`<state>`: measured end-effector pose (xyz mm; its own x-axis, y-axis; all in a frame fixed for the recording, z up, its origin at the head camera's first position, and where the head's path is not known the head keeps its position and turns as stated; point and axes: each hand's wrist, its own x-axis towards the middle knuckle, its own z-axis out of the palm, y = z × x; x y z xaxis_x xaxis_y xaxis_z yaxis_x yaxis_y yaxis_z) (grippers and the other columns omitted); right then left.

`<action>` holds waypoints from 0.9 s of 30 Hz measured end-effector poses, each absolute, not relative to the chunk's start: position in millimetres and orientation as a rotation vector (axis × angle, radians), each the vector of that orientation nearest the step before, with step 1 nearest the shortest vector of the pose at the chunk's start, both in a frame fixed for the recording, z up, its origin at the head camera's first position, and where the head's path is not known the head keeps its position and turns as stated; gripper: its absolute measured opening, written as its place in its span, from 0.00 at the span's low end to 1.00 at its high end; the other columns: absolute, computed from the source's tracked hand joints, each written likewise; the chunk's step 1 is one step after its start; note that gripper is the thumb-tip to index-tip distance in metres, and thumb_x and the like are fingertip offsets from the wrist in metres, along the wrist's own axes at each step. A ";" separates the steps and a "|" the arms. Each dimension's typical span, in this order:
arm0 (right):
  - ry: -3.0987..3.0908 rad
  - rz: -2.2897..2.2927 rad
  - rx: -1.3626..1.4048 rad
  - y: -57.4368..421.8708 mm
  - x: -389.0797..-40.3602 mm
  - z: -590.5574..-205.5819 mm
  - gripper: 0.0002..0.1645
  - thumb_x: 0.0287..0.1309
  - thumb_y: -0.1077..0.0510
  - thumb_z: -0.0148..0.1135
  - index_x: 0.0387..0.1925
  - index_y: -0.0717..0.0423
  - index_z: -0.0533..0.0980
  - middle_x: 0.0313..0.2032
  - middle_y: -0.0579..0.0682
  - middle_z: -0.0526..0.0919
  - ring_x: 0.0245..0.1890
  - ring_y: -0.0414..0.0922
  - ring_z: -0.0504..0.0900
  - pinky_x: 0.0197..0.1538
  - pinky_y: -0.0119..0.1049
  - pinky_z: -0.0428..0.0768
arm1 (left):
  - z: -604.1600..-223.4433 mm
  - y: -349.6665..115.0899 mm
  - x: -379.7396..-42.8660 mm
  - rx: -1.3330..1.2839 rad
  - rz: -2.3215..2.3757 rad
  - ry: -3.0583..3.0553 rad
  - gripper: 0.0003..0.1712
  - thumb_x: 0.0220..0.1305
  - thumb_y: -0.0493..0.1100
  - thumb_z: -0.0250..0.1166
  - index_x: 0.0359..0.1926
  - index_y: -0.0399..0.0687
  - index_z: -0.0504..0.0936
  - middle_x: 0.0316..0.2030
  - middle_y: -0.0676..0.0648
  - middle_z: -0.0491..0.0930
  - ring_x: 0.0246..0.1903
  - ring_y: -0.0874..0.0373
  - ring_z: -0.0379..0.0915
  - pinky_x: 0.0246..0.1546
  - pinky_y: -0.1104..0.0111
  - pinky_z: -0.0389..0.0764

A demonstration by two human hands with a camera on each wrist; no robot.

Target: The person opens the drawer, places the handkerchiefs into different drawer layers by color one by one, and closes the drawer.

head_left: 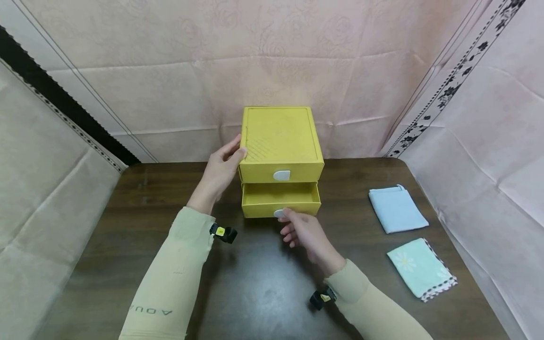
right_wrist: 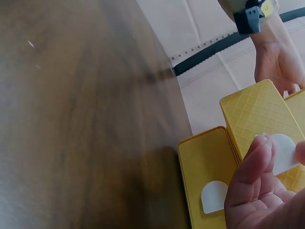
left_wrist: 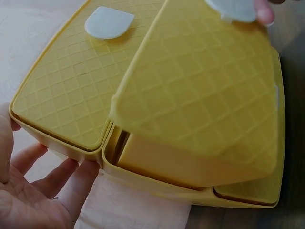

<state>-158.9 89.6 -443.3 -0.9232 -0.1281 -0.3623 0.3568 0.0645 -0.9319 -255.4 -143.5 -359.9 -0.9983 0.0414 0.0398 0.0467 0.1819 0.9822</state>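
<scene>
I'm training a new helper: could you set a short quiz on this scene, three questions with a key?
1. Multiple choice: which drawer of the yellow box is pulled out? A) top B) middle C) bottom
2. True or false: the mint cloth lies nearer the person than the light blue cloth.
3. Fill in: the person's ____ hand pinches the pulled-out drawer's white handle.

Key:
1. B, the middle drawer.
2. True.
3. Right, as in right hand.
</scene>
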 end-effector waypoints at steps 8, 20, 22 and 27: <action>1.994 -1.912 0.204 89.2 -139.8 -446.3 0.34 0.59 0.33 0.59 0.42 0.61 0.81 0.27 0.54 0.80 0.23 0.45 0.78 0.25 0.36 0.79 | -357.5 -144.0 -255.4 -0.059 -2.006 -2.441 0.30 0.65 0.61 0.60 0.67 0.78 0.65 0.64 0.61 0.68 0.63 0.63 0.61 0.61 0.62 0.68; 1.945 -1.906 0.148 94.7 -113.6 -446.4 0.36 0.62 0.32 0.55 0.46 0.63 0.79 0.25 0.54 0.79 0.22 0.45 0.77 0.24 0.36 0.77 | -355.1 -140.9 -253.8 -0.041 -1.989 -2.450 0.31 0.66 0.60 0.60 0.69 0.74 0.65 0.65 0.62 0.67 0.63 0.64 0.61 0.61 0.63 0.68; 1.938 -1.911 0.139 94.9 -110.1 -446.2 0.36 0.63 0.33 0.54 0.48 0.63 0.78 0.25 0.53 0.79 0.22 0.45 0.77 0.23 0.35 0.77 | -355.2 -140.6 -254.1 -0.039 -1.983 -2.452 0.31 0.66 0.60 0.60 0.68 0.75 0.65 0.65 0.62 0.67 0.63 0.64 0.61 0.61 0.63 0.68; 1.915 -1.923 0.123 93.8 -105.4 -447.2 0.34 0.66 0.36 0.53 0.50 0.64 0.78 0.25 0.53 0.79 0.22 0.45 0.76 0.23 0.35 0.76 | -355.5 -141.0 -254.8 -0.028 -1.988 -2.450 0.31 0.65 0.61 0.60 0.68 0.76 0.65 0.65 0.63 0.67 0.64 0.63 0.61 0.61 0.62 0.68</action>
